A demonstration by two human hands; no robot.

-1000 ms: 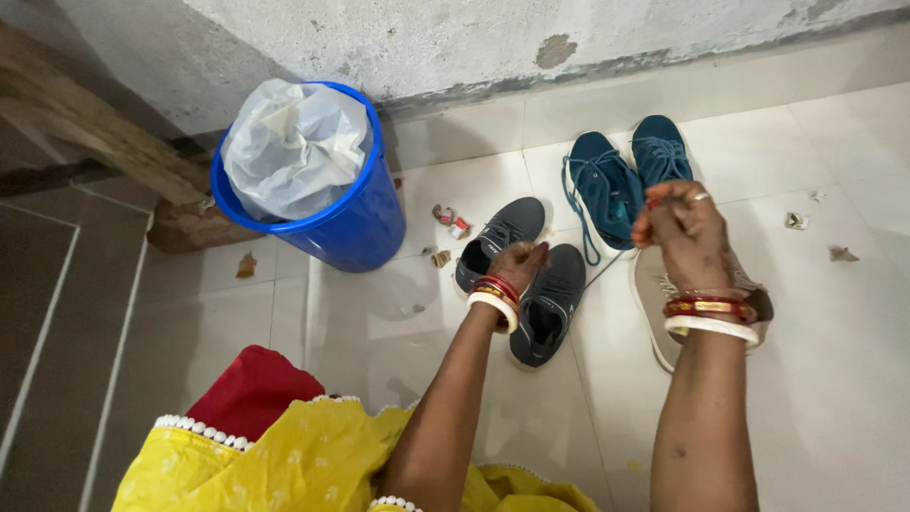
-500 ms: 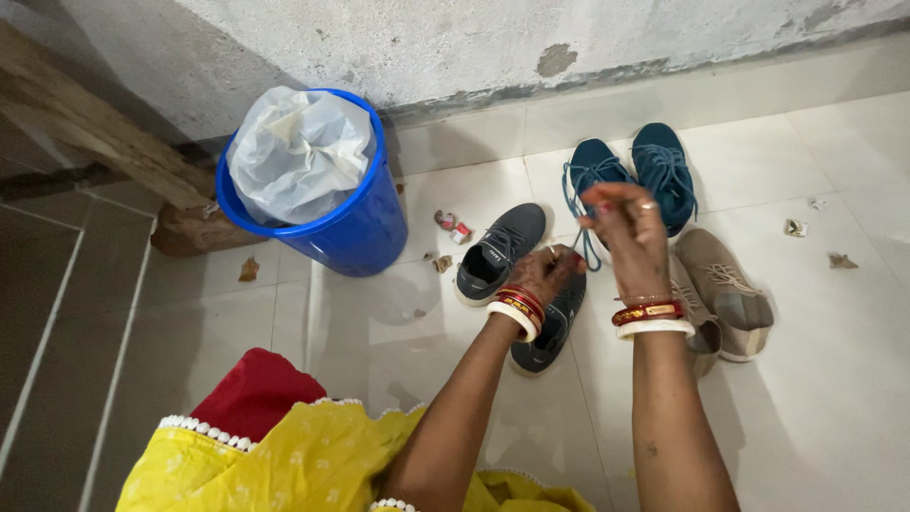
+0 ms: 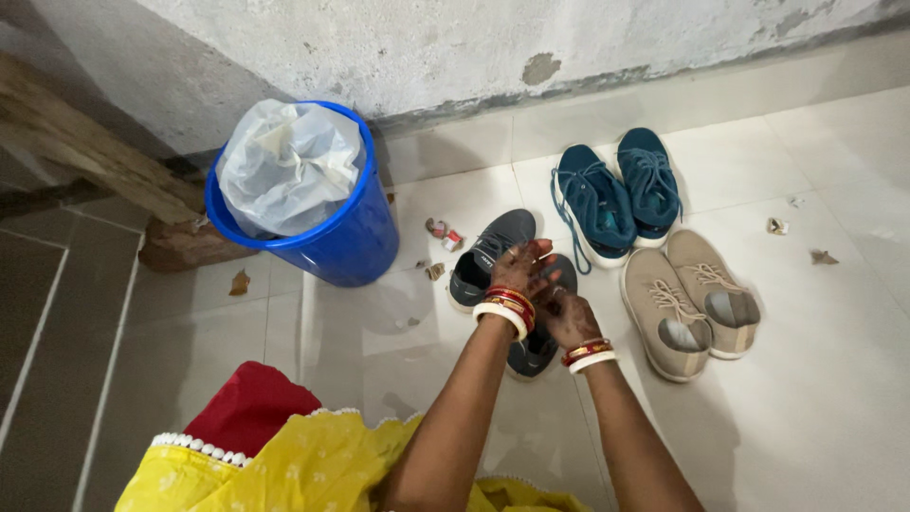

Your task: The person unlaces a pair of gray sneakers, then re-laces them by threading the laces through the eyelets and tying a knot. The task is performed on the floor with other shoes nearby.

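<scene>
**A:** Head view. I'm looking down at both hands over the pair of dark grey shoes (image 3: pixel 493 261), which lie on the tiled floor (image 3: pixel 379 341) just right of the blue bucket (image 3: pixel 332 237). What's each hand doing?

**B:** My left hand (image 3: pixel 519 270) rests on the near shoe (image 3: pixel 538 346), fingers bent toward its lacing. My right hand (image 3: pixel 567 320) presses against it too. Whether either grip is clenched on a lace, I cannot tell; the fingers hide it.

**A:** How would they handle?

**B:** Light, I'd judge. Soft knit upper, flexible rubber sole, thin floppy laces. Best held at the heel or the stiffer collar.

**A:** And around them?

**B:** Further right of the bucket sit teal shoes (image 3: pixel 616 194) with loose laces, and beige shoes (image 3: pixel 687 303) in front of them. The bucket is smooth plastic, stuffed with a crinkled white bag (image 3: pixel 284 166). Rough plaster wall (image 3: pixel 474 47) behind it.
</scene>
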